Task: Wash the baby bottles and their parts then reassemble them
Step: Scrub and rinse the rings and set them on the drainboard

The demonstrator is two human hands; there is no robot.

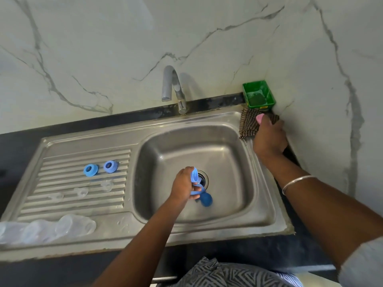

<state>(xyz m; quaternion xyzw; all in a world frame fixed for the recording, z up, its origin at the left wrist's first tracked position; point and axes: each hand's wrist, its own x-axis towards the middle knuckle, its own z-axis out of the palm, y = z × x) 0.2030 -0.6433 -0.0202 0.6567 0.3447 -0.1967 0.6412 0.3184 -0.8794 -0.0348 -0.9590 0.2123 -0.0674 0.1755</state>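
My left hand (183, 184) is over the sink basin (228, 162), shut on a blue bottle cap (195, 175). Another blue cap (206, 199) lies in the basin just below that hand. My right hand (269, 137) rests at the sink's right rim, gripping a pink sponge (260, 117) over a checked cloth (248, 123). Two blue collar rings (90, 170) (110, 166) stand on the ribbed drainboard (62, 206). Clear teats (81, 192) (107, 184) (56, 196) lie below them. Clear bottles (74, 225) lie on their sides at the front left.
A steel tap (173, 88) arches over the basin's back edge. A green tub (258, 94) sits in the back right corner against the marble wall. The drain (204, 179) is in the basin's centre. Dark countertop (269, 251) surrounds the sink.
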